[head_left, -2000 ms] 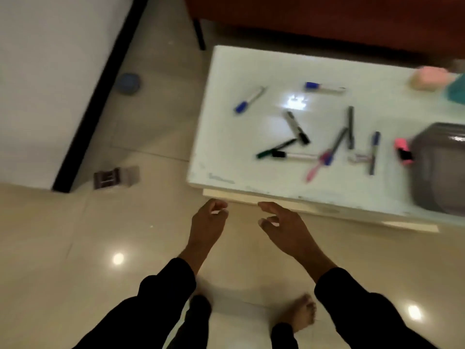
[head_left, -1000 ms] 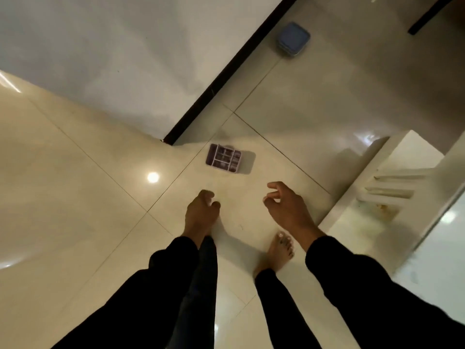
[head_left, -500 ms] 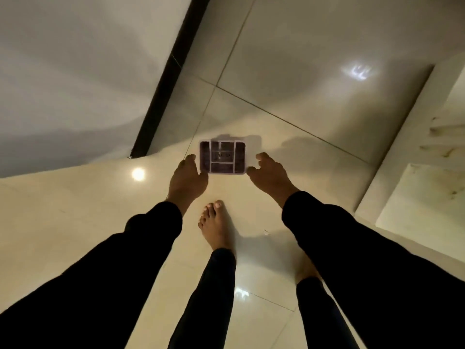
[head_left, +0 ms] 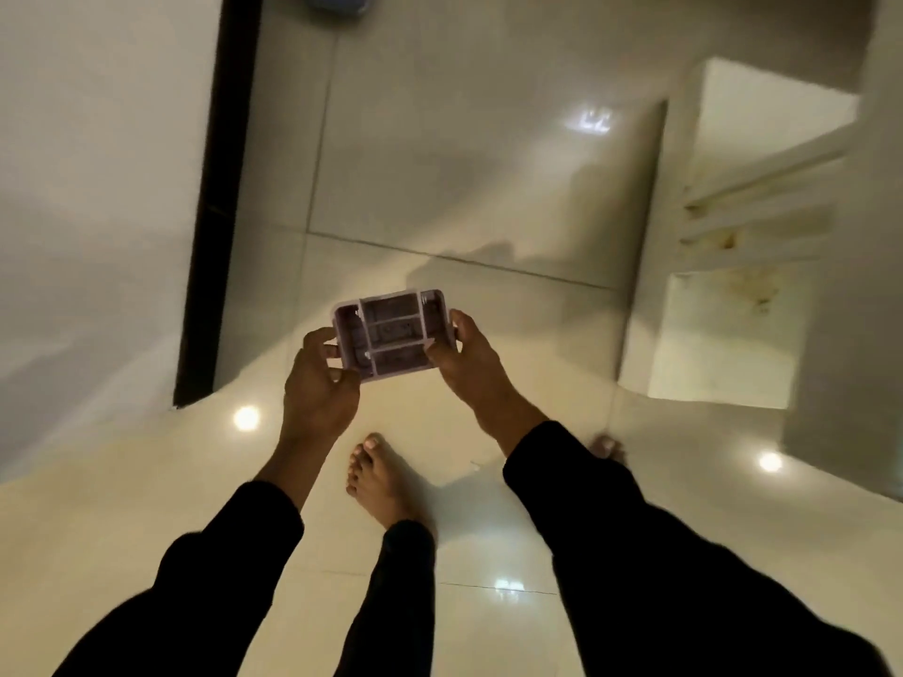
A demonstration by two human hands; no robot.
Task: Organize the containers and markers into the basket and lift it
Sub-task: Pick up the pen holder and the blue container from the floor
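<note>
Since it sat on the floor: divided container [head_left: 392, 336] lifted, level.
Grip: left hand [head_left: 317, 378], right hand [head_left: 466, 356] clasp opposite ends, steadying it.

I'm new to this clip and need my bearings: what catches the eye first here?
A small divided tray sits mid-frame, gripped at its ends by the left hand and right hand above a glossy tiled floor. Below it a bare foot stands; a blue container peeks in at the top edge.
</note>
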